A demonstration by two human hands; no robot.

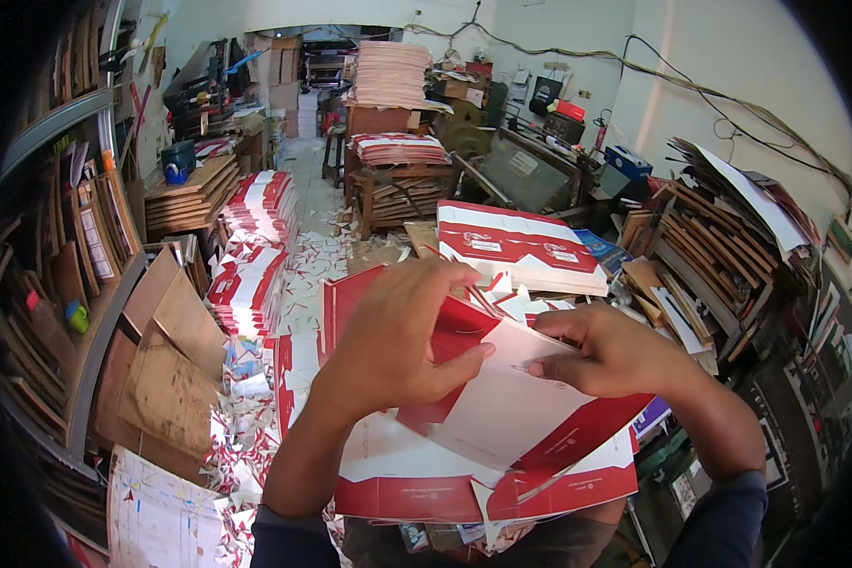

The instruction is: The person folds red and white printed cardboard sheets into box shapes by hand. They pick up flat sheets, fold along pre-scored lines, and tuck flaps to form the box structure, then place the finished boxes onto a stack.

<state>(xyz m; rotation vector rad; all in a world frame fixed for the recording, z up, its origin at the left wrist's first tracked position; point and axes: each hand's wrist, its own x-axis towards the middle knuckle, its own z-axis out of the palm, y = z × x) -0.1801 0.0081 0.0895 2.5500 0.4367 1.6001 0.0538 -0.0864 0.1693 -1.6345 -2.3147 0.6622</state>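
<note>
Red-and-white card bundle (pixel 516 393): one, number of sheets not determinable; tilted at near centre, above further matching card (pixel 388 473). Grasped along its upper edge by two hands: left hand (pixel 388 341) at the left part, right hand (pixel 611 355) at the right, thumb on the near face. Also counted: two red-and-white stacks (pixel 246 284) at left, one thick stack (pixel 521 241) just beyond the hands, one tall pale stack (pixel 388 74) far off. Offcuts (pixel 246 473) at left: too many to count.

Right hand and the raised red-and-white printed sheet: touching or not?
Touching. The head view shows it: the right hand's thumb lies against the white face of the printed sheet, near its upper edge, with no gap visible.
</note>
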